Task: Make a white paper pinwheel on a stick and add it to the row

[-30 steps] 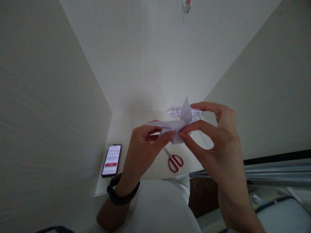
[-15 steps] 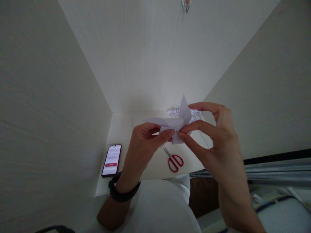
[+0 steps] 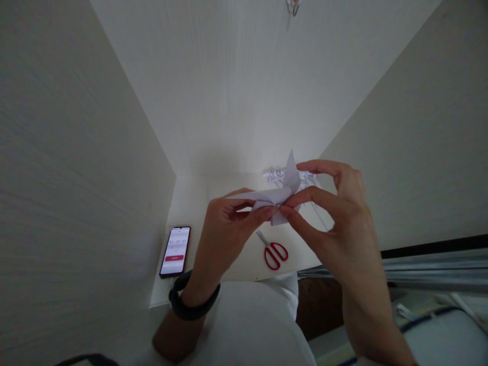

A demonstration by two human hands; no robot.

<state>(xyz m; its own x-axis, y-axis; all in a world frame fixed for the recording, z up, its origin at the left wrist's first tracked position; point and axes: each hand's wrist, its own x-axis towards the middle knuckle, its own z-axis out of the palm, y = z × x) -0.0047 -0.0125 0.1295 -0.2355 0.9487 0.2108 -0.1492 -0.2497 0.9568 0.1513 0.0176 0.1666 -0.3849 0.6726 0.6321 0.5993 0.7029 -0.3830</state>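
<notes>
A black band (image 3: pixel 192 312) circles the left wrist; the left hand (image 3: pixel 231 226) grasps a folded white paper (image 3: pixel 275 195) between thumb and fingers, at about 4 o'clock from the view's centre, above the worktop (image 3: pixel 240 269). The right hand (image 3: pixel 339 223) pinches the paper where its folds meet, another fingertip at or just beside the pointed flap rising to 1 o'clock. Thin, smooth and matt, the paper tapers to a second point at 9 o'clock; firm, even pressure at the pinch should set creases best, sparing the loose points. At its 6 o'clock lie scissors (image 3: pixel 269 245) with red looped handles; at 8, a glossy phone (image 3: pixel 176 252); at 1, farther off, small angular white paper pieces (image 3: pixel 273 176).
</notes>
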